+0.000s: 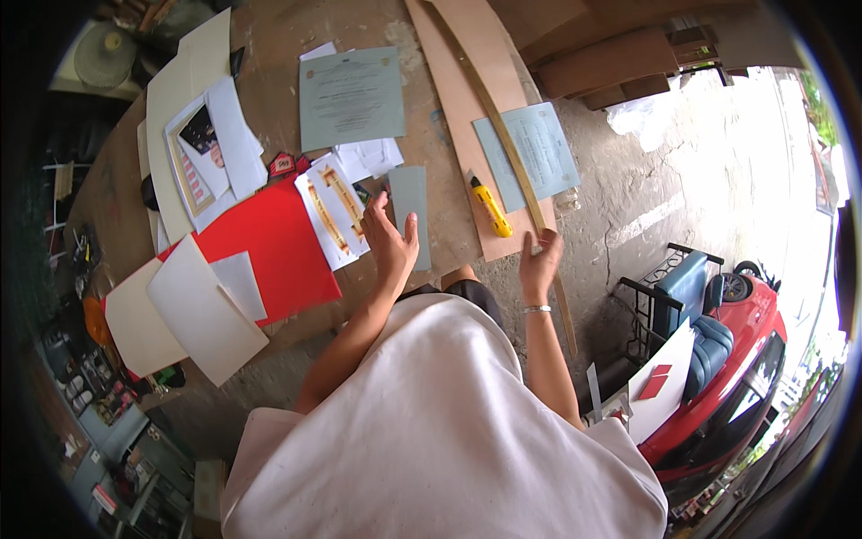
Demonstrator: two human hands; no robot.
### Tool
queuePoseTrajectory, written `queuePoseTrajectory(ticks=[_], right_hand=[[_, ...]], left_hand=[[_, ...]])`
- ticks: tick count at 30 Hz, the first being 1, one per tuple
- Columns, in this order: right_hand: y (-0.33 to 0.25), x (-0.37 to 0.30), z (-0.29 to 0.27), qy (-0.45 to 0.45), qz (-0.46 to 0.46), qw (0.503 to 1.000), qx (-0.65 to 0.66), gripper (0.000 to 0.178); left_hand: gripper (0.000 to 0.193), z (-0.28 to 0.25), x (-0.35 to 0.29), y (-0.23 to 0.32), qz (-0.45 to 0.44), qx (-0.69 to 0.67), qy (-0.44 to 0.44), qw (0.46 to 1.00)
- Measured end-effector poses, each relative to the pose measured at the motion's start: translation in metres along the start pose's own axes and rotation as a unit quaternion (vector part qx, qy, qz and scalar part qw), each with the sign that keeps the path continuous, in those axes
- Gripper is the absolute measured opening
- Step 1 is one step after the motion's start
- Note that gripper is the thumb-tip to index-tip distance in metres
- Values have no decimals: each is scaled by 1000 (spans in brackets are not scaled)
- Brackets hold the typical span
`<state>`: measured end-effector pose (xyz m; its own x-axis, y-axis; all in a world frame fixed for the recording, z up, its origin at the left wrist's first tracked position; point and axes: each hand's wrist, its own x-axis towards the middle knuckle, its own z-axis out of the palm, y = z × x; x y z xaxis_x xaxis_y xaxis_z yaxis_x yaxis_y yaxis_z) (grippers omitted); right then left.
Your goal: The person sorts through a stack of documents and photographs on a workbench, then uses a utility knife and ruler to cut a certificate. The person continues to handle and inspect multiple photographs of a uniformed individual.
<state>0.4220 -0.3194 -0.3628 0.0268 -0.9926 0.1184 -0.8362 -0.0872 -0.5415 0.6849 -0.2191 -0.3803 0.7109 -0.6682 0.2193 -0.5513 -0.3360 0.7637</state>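
Note:
My right hand [540, 262], with a band at the wrist, is closed around the near part of a long, narrow wooden strip [505, 135]. The strip lies lengthwise over a tan board [456, 108] and across a grey-green printed sheet [549, 148], and its near end sticks out past the table edge. On the board, left of the strip, rests a yellow utility knife [491, 208]. My left hand [391, 241] is raised at the table's near edge with fingers apart, holding nothing. Next to it lies a narrow grey-green paper strip [411, 193]; whether they touch is unclear.
Another grey-green printed sheet [352, 97] lies farther back on the table [269, 36]. To the left are a red sheet [296, 247], cream boards [202, 310] and a white sheet with gold ribbon prints [328, 216]. Beyond the right edge stand a blue seat [682, 292] and a red car [750, 359].

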Motion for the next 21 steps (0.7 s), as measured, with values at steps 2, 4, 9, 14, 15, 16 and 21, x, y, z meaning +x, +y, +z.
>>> queuePoseTrajectory(ticks=[2,4,9,14,15,16,21], right_hand=[[37,9,-16,62,-37,987,-147,43],[70,14,-26,39,-35,969,-242,44],[119,23,-37,-237,77,967,-50,37],[134,31,-56,-196,146,964,108,21],[137,34,-62,-204,158,961,99,20],[139,36,-68,-178,149,963,140,20],[149,55,-88,-109,138,973,146,16]], left_hand=[[49,6,19,17,65,-8,-62,996],[48,21,37,34,101,-5,-115,988],[45,84,77,74,134,-6,-157,978],[49,168,115,111,191,43,-206,959],[50,193,127,121,205,56,-226,951],[56,218,141,131,235,87,-243,937],[84,297,182,178,149,308,-341,876]])
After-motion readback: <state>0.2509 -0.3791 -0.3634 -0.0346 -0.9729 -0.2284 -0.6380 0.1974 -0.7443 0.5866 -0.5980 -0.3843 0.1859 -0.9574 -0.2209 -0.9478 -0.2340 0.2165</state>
